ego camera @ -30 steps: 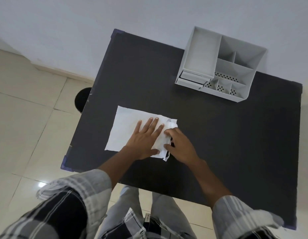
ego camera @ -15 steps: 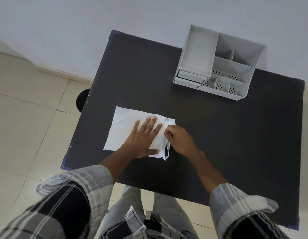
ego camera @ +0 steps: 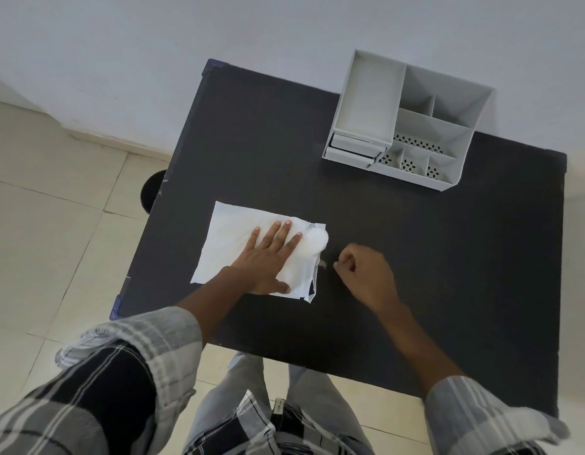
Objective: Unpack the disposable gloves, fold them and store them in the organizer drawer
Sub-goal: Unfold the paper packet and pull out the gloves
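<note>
Head view: one camera, looking down on the black counter.
Left hand: spread wide and flat, palm down on the flat white plastic packet of disposable gloves.
Right hand: curled narrow just right of the packet; fingertips pinched, seemingly on a thin clear strip. Whether it really grips anything I cannot tell.
Packet axis: long side runs left to right; its torn mouth faces the right hand, which is nearer the opening.
Gloves: a pale bulge at the mouth, beyond the left fingertips.
Organizer: grey plastic compartment box with drawers, well beyond both hands, nearer the right.
Hidden: the drawer fronts are too foreshortened to read.
</note>
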